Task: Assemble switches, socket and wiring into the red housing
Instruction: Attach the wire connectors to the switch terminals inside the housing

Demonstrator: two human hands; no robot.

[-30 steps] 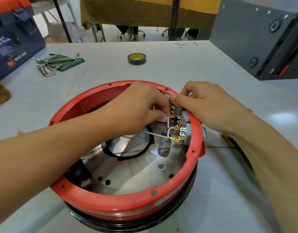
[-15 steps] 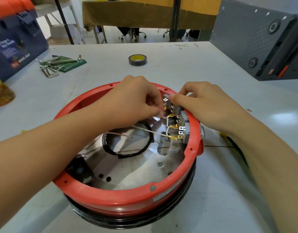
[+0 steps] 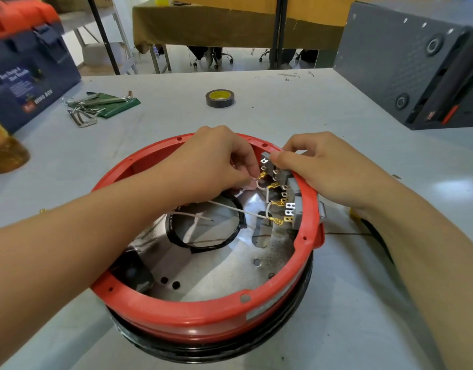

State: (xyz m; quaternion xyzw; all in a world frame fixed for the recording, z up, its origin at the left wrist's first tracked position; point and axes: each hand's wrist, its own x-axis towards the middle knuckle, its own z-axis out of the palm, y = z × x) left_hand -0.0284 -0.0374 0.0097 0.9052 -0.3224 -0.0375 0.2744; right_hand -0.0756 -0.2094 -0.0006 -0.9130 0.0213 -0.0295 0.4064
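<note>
The round red housing point(image 3: 203, 313) stands on the table, open side up, with a shiny metal floor and a black ring inside. Grey switches point(image 3: 288, 188) with metal tabs line its inner right wall. White wires point(image 3: 230, 208) with brass terminals run across the inside to the switches. My left hand point(image 3: 216, 164) reaches over the rim and pinches a wire's brass terminal point(image 3: 262, 175) right beside the top switch's tabs. My right hand point(image 3: 318, 169) lies over the right rim, its fingers curled on the top switch point(image 3: 266, 158).
A roll of black tape point(image 3: 220, 98) lies beyond the housing. Hex keys on a green pouch point(image 3: 102, 104) lie at the far left, next to a blue and orange toolbox point(image 3: 21, 73). A grey machine point(image 3: 417, 62) stands at the far right. A black cable point(image 3: 374, 233) lies by my right forearm.
My left hand has lifted the wire's terminal from the middle switches up to the top switch. The camera view has shifted slightly; my right hand stays on the rim.
</note>
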